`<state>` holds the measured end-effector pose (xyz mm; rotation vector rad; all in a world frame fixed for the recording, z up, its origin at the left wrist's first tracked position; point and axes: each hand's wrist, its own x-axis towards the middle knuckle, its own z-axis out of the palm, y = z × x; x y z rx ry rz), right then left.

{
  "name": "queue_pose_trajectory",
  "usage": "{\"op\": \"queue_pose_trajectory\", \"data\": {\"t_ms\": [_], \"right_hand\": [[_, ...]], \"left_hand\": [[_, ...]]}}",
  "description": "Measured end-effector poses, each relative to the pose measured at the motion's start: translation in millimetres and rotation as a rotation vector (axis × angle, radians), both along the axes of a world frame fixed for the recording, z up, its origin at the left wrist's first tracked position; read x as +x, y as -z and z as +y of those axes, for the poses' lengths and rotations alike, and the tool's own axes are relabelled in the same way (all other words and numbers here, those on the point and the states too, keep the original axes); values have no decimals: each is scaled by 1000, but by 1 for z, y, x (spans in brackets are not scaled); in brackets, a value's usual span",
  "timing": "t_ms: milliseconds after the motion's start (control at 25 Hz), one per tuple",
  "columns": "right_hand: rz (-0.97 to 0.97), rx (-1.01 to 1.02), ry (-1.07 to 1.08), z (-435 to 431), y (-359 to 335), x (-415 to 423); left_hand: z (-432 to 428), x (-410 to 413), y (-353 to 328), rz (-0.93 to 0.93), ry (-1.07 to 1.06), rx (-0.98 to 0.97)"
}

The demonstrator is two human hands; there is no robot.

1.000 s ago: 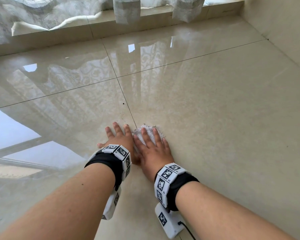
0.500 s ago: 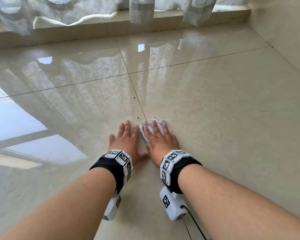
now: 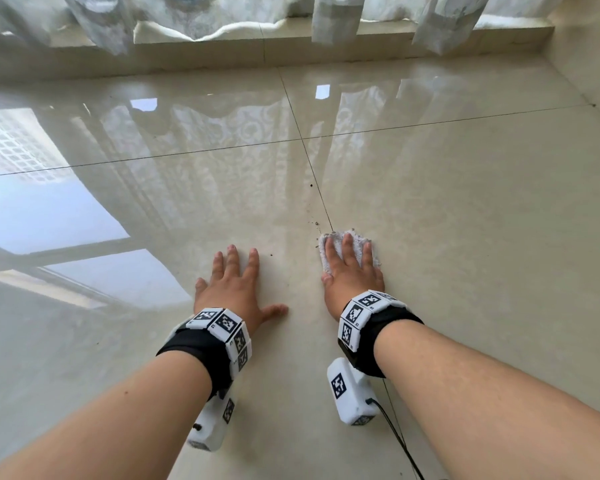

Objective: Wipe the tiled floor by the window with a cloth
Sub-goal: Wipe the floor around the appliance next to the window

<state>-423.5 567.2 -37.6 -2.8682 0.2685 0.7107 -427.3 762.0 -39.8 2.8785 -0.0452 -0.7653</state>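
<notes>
A small white cloth lies flat on the glossy beige tiled floor, just right of a grout line. My right hand presses down on it with fingers spread; the cloth shows only past the fingertips. My left hand rests flat on the bare tile to the left, fingers apart, holding nothing. Dark crumbs of dirt lie along the grout line just beyond the cloth.
A low tiled window ledge runs across the far side, with white lace curtains hanging over it. A wall closes the right side. Both wrists wear black bands with white marker blocks, and a cable trails from the right one.
My hands have moved apart: the left one slid away to the left, and the right one stayed pressed on the cloth. The view has shifted closer to the window ledge.
</notes>
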Motion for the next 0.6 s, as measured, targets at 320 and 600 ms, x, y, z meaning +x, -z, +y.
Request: {"op": "queue_pose_trajectory", "data": {"t_ms": [320,600], "right_hand": [[8,47,-251,41,2,-36],[-3,41,-374,50,9,-52]], "left_hand": [[18,-15,-1,72,29,50],[23,-21,-3,139,31,76]]}}
